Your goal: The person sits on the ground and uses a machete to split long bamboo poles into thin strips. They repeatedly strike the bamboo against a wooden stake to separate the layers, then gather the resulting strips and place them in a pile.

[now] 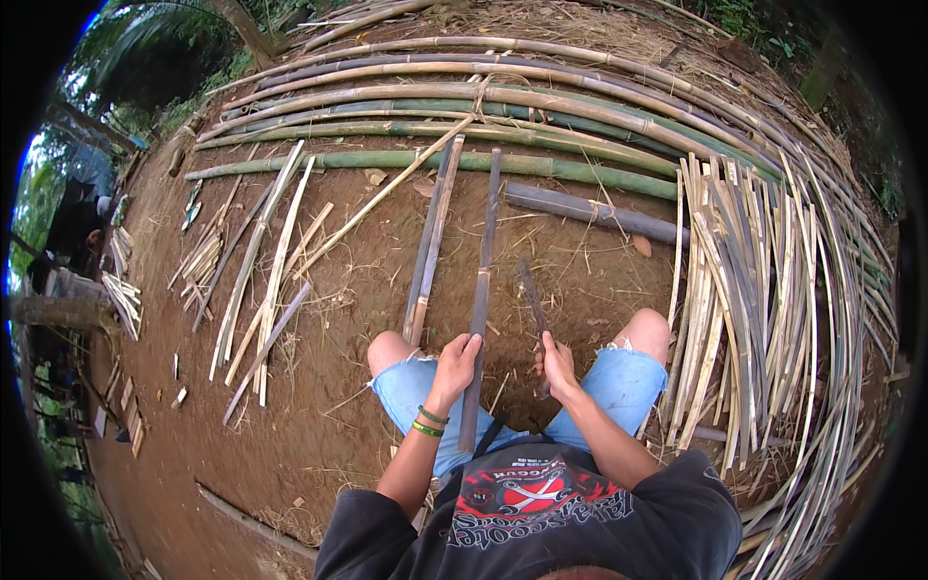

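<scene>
My left hand [456, 367] is closed around a long dark bamboo slat [484, 253]. The slat runs from near my lap, between my knees, out toward the poles ahead. A long knife [533, 295] with a dark blade is gripped in my right hand [557, 365]. Its blade points away from me, apart from the slat and to its right. Just left of the held slat, two more split bamboo pieces [432, 237] lie side by side, their near ends by my left knee. Wrapped fingers hide part of the knife's handle.
Long bamboo poles [425, 129] lie across the ground ahead. A short dark bamboo length [599, 212] rests before them. At my right is a large heap of split strips [739, 309]; at left lie looser strips [259, 261]. A thin pole [256, 520] is at lower left.
</scene>
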{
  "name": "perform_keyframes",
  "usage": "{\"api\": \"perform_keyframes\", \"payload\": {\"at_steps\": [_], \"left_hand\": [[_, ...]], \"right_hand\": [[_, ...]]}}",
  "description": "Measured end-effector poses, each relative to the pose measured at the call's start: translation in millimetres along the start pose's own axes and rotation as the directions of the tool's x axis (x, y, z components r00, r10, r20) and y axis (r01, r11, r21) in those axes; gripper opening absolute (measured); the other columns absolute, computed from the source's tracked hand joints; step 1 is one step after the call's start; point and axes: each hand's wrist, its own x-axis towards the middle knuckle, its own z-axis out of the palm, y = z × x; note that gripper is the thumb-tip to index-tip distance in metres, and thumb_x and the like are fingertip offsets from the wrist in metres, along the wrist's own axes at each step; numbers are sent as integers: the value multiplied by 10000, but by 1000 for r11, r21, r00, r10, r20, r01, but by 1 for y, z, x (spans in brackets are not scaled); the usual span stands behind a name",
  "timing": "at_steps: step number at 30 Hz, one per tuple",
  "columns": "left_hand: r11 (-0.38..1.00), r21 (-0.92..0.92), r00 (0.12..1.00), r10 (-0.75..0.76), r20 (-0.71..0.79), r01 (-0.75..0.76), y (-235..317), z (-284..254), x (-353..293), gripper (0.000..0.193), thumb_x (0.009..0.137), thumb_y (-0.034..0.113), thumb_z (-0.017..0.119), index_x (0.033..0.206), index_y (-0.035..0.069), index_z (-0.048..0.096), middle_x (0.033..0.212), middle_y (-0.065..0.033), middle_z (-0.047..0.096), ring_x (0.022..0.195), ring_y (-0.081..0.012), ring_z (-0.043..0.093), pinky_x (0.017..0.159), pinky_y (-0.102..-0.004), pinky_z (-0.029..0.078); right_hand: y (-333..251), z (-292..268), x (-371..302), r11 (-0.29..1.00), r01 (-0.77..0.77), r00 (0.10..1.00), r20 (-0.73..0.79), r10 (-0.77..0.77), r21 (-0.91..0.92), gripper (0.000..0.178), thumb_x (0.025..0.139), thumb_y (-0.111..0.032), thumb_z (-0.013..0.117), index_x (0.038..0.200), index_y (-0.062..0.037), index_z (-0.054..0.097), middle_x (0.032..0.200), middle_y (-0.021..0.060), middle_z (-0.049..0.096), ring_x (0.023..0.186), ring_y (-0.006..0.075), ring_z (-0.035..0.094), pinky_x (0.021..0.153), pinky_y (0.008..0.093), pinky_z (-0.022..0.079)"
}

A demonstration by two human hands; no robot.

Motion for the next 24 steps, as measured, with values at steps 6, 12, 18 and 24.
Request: {"api": "perform_keyframes", "payload": {"at_steps": [6, 12, 18, 24], "left_hand": [[954, -270, 991, -112, 79, 130, 2, -3, -7, 351, 1041, 331, 510, 904, 22, 607, 659, 25, 485, 570, -76, 453, 510, -253, 370], [872, -454, 979, -206, -3, 182, 39, -21, -28, 262, 1025, 238, 541, 1168, 21, 580, 637, -5, 535, 502, -110, 506, 454, -251, 392], [876, -482, 996, 70, 51, -37, 79, -54, -52, 397, 984, 227, 519, 1288, -28, 519, 752, -89, 597, 631, -167, 571, 598, -291, 465], [614, -741, 918, 397, -10, -274, 89, -63, -51, 732, 907, 466, 518, 1357, -108, 459, 1100, -228, 625, 952, -281, 639, 866, -375, 503]], "right_hand": [[-6, -13, -28, 906, 399, 914, 138, -381, -139, 313, 1042, -350, 496, 959, -55, 556, 698, 6, 524, 564, 86, 490, 506, 244, 407], [-27, -5, -65, 837, 540, 826, 247, -507, -86, 264, 1026, -269, 526, 1066, -9, 539, 714, 6, 546, 565, 71, 488, 498, 243, 390], [-27, -1, -83, 824, 563, 792, 325, -517, -62, 255, 1015, -239, 520, 1061, 11, 531, 695, 4, 534, 565, 73, 481, 502, 251, 382], [-29, 0, -99, 811, 579, 774, 372, -513, -85, 284, 1004, -208, 537, 1140, 40, 553, 700, 6, 550, 569, 71, 486, 513, 250, 385]]}}
